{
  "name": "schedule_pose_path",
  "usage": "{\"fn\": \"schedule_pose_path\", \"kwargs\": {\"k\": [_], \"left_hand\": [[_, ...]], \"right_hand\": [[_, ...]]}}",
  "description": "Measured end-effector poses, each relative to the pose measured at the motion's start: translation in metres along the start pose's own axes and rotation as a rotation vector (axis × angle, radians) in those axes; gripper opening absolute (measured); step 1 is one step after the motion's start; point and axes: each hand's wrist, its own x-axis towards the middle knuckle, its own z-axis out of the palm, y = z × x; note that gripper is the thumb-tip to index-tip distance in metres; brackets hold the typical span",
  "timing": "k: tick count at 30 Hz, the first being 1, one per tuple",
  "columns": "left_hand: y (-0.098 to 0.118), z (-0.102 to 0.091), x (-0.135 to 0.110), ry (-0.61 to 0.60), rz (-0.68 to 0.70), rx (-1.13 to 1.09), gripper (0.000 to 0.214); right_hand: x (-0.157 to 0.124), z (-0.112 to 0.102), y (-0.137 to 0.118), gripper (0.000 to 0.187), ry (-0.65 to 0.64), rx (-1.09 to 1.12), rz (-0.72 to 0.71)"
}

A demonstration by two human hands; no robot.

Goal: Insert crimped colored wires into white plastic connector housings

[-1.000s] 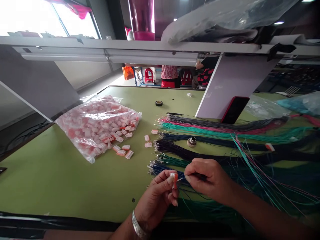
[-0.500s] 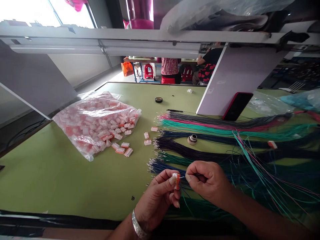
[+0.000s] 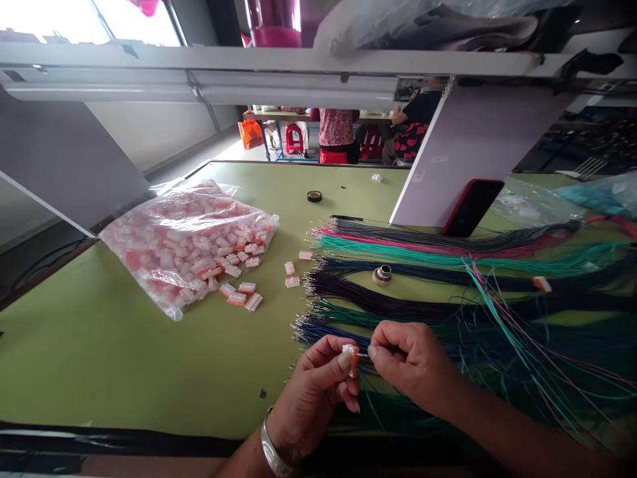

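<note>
From my end, I see the left hand [image 3: 318,382] nearly closed, thumb and fingers pinching a connector [image 3: 352,362], white on one side and orange on the other. The right hand [image 3: 411,358] is closed too, thumb against forefinger, other fingers curled, gripping a thin wire [image 3: 363,355]. Its pale tip meets the connector's orange side; I can't tell whether it sits inside. The connector lies between both hands, its orange side facing the right one, above the desk [image 3: 174,372]. Just beyond the hands I have bundles [image 3: 343,285] of coloured wires, their bare ends pointing left. Farther left, loose connectors [image 3: 247,288] lie near a clear bag [image 3: 184,232] full of more. A phone [image 3: 472,207] leans on the upright panel [image 3: 438,166].
</note>
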Motion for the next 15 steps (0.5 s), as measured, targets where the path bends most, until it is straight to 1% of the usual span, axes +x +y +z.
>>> {"fn": "schedule_pose_path", "kwargs": {"k": [4,8,11,15], "left_hand": [[-0.0008,0.0007,-0.0009,0.009,0.028,0.044,0.024],[-0.0016,0.0016,-0.0011,0.004,0.030,0.067,0.024],[-0.0030,0.0027,-0.0013,-0.024,0.018,0.098,0.023],[-0.0042,0.0042,-0.0015,-0.030,0.010,0.112,0.024]], "right_hand": [[0.0000,0.0013,0.0005,0.017,-0.028,0.065,0.037],[-0.0015,0.0047,0.0014,0.017,-0.012,0.065,0.016],[-0.0030,0.0076,0.0023,0.020,-0.009,0.047,-0.009],[-0.0047,0.0081,0.0036,0.024,-0.032,0.036,-0.011]]}}
